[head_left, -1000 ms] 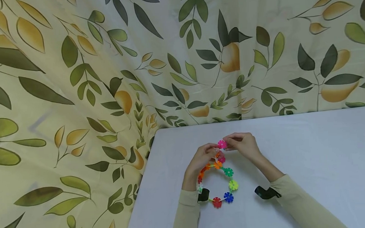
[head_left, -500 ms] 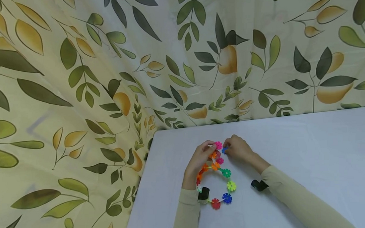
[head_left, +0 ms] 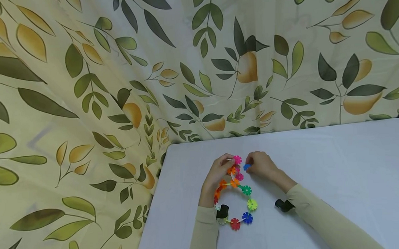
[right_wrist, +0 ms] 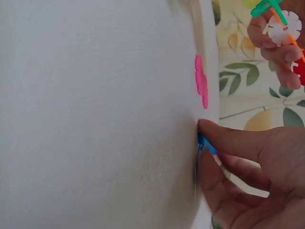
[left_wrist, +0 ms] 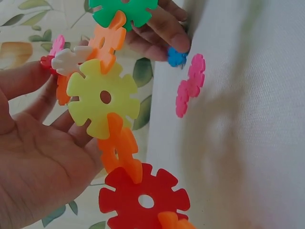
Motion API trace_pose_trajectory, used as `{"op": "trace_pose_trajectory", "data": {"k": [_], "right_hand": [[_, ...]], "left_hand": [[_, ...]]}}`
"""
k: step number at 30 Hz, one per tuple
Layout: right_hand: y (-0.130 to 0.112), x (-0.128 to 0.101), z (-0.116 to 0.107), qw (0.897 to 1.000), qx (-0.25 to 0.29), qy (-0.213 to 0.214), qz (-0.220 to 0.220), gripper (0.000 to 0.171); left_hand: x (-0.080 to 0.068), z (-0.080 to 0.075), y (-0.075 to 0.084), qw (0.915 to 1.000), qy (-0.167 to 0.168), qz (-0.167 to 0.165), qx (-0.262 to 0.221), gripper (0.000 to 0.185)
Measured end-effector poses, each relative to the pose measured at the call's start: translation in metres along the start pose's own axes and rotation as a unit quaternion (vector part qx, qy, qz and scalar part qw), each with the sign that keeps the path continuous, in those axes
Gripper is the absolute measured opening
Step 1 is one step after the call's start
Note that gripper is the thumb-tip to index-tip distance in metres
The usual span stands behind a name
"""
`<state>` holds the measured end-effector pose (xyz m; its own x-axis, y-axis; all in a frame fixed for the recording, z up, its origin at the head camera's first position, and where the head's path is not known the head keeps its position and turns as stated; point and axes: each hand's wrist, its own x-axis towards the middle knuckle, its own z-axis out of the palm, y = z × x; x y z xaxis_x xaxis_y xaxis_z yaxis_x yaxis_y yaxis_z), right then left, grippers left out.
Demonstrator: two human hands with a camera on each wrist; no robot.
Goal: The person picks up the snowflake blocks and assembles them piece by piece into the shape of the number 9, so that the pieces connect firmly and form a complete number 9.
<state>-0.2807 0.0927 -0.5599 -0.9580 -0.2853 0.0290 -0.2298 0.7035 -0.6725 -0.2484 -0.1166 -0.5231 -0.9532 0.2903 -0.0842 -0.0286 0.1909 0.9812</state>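
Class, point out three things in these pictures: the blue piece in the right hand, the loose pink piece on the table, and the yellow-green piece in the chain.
blue piece [right_wrist: 206, 143], right wrist view, edge between fingertips.
pink piece [left_wrist: 189, 86], left wrist view, middle.
yellow-green piece [left_wrist: 102, 102], left wrist view, beside its hole.

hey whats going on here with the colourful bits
A person is working with snowflake-shaped plastic discs on a white table. The left hand holds the top of a ring of discs slotted edge to edge in many colours. The right hand pinches a small blue disc against the table beside it. A loose pink disc lies flat on the table between the hands.
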Motion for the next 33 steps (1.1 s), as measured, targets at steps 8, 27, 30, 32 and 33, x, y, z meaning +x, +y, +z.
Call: {"op": "trace_pose_trajectory", "data": {"k": [8,27,30,32,33], "right_hand": [[0.004,-0.010,-0.006,0.990,0.135,0.031,-0.007,0.012],[-0.009,-0.030,-0.024,0.945,0.309,0.064,-0.088,0.013],[-0.010,-0.031,-0.024,0.945,0.305,0.072,-0.092,0.012],[-0.010,-0.031,-0.024,0.945,0.303,0.076,-0.094,0.012],[-0.010,-0.031,-0.024,0.945,0.302,0.079,-0.096,0.012]], "left_hand": [[-0.001,-0.002,-0.002,0.9997,0.013,0.012,-0.016,0.020],[-0.001,-0.002,-0.001,0.9989,0.006,0.011,-0.046,0.020],[0.000,-0.001,-0.001,0.9987,0.007,0.012,-0.049,0.020],[0.001,-0.001,-0.001,0.9986,0.006,0.010,-0.051,0.019],[0.001,-0.001,-0.002,0.9986,0.005,0.009,-0.053,0.019]]}}
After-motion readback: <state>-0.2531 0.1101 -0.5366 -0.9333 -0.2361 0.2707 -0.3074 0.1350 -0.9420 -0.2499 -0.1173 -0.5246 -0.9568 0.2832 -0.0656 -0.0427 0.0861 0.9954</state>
